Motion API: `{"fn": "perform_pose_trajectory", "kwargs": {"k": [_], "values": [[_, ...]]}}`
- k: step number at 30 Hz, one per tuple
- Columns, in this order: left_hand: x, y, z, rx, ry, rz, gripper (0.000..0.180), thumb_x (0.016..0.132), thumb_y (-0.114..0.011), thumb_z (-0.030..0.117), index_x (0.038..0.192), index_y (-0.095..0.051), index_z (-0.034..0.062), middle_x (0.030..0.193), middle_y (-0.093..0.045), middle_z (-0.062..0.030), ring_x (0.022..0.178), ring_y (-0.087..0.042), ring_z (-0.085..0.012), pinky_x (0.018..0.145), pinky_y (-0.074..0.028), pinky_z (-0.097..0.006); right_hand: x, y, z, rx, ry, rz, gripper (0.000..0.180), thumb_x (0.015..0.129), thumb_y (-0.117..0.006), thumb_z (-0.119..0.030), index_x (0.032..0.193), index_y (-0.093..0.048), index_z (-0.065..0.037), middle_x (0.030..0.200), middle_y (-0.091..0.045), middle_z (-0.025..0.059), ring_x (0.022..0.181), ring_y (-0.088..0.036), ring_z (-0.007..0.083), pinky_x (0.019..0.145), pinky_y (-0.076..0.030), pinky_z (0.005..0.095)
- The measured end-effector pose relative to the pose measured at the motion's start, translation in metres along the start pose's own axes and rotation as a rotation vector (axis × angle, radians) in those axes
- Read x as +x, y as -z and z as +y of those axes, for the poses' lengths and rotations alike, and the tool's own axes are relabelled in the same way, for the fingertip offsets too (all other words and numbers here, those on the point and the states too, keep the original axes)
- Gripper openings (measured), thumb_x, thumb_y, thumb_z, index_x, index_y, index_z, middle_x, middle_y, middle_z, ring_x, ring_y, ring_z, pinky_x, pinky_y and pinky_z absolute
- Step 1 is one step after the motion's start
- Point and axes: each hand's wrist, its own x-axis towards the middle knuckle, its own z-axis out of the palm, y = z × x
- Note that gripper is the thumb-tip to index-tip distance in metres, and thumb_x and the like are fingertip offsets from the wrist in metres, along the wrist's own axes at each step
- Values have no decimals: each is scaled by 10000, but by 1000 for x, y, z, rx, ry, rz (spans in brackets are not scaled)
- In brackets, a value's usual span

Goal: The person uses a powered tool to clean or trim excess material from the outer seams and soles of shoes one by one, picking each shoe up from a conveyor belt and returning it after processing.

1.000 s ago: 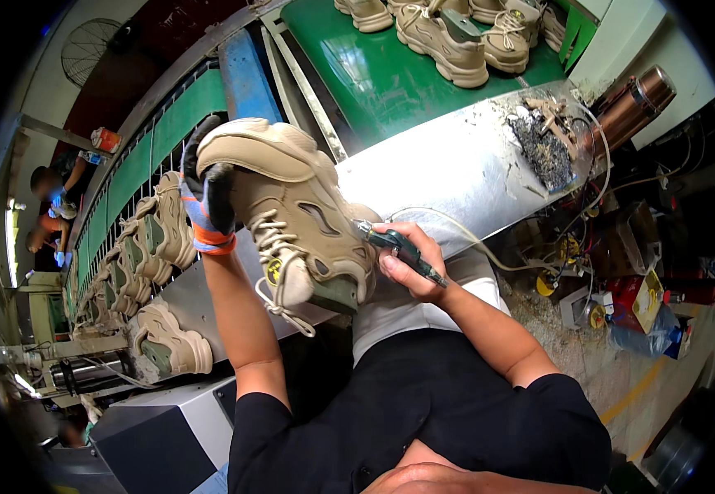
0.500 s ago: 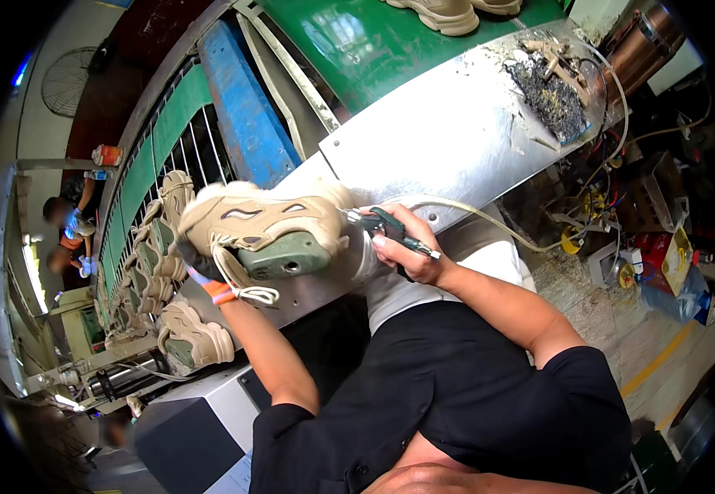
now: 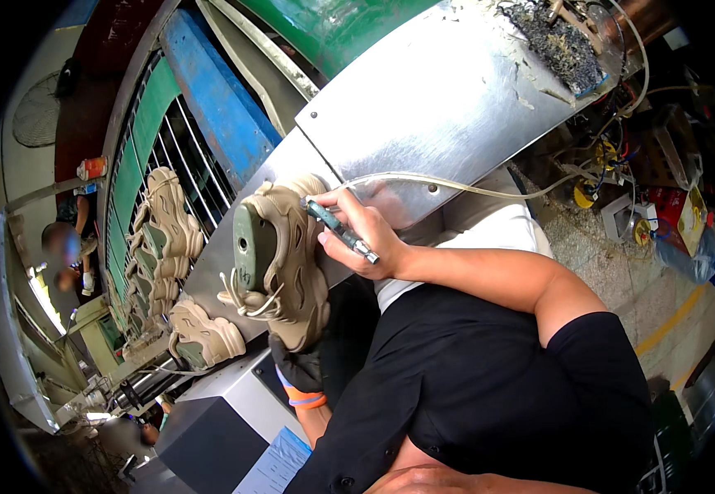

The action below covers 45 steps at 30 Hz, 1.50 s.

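Note:
A beige sneaker with a green shoe last inside it is held up over the metal table, toe toward me. My left hand, in a dark glove with an orange cuff, grips the toe end. In my bare right hand is a green pen-shaped tool with a metal end, its other end close to the sneaker's heel. Whether that end touches the shoe, I cannot tell. The sneaker's pale laces hang loose on its left side.
A thin pale hose crosses the metal table. Scraps and dark residue lie at its far right. Another sneaker sits left, near several more on a rack. A grey machine stands at lower left.
The sneaker has been turned from lying sideways to toe-down toward me, its last now facing left. My left hand moved nearer and rightward; the tool is tilted near the heel.

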Motion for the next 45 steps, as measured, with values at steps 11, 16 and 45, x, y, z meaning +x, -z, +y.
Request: {"fn": "perform_pose_trajectory", "kwargs": {"k": [11,16,45], "values": [[9,-72,-24,-34,332,-231,739,945,-441,598,1435,-363,51,1300,-543,-225,1092,-609,-410,876,-558,-503,-3,7,4,233,-198,-177,362,901,-565,-124,1233,-459,-28,797,-533,11,610,-461,63,560,-386,244],[20,-94,-28,-80,470,-347,790,937,-409,637,1413,-374,7,1269,-557,-270,1113,-609,-396,915,-529,-534,-16,40,-27,476,-496,-226,367,915,-534,-67,1267,-434,-39,714,-479,17,534,-399,60,480,-330,242],[91,-176,-27,469,-88,-894,570,954,-472,414,1280,-486,-52,1192,-594,-172,1115,-572,-225,955,-473,-355,-8,73,-49,63,-308,-75,406,918,-578,-112,1292,-480,14,814,-624,70,658,-591,95,610,-474,232]]}}
